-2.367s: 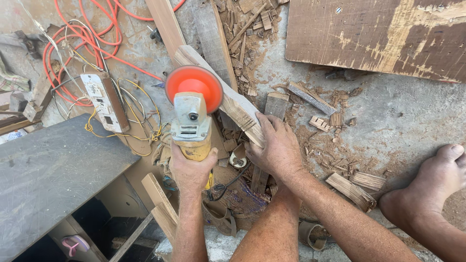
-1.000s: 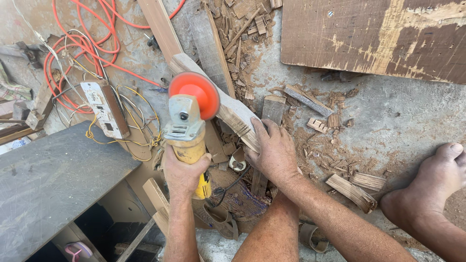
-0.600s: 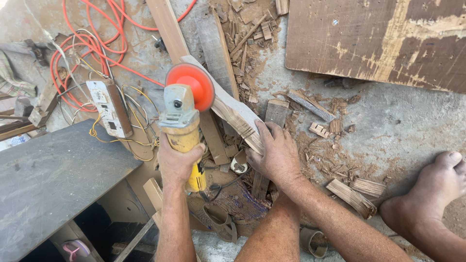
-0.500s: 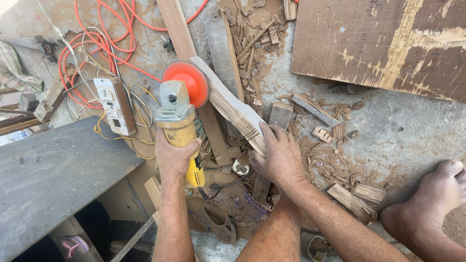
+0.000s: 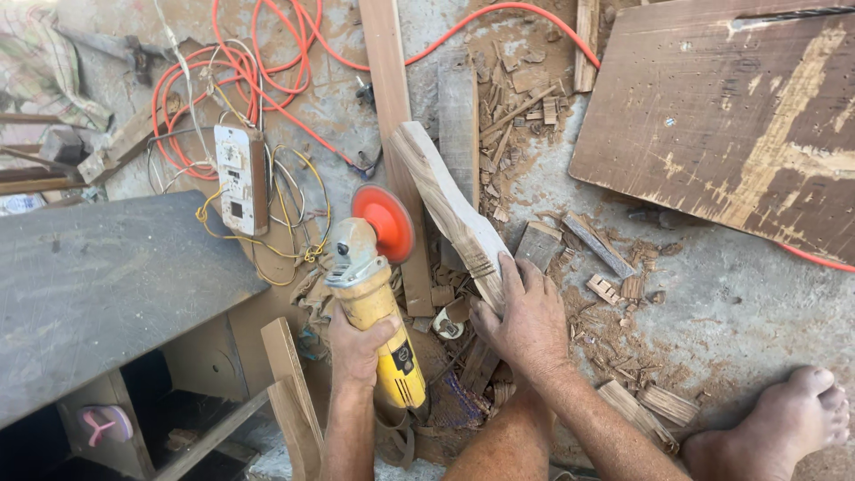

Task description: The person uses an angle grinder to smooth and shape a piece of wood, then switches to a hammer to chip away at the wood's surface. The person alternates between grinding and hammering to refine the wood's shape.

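We had the yellow angle grinder [image 5: 378, 321] gripped in our left hand [image 5: 356, 343], fingers wrapped tight round the body, orange disc [image 5: 385, 221] up front pointing away from us and a bit right. Our right hand [image 5: 530, 316] pressed down on the near end of the carved wood piece [image 5: 450, 209], fingers spread flat over it. The piece's long axis ran diagonally, from the hand up-left. It lay on the concrete floor [image 5: 739, 303] among wood scraps [image 5: 623, 285], disc just beside its left edge.
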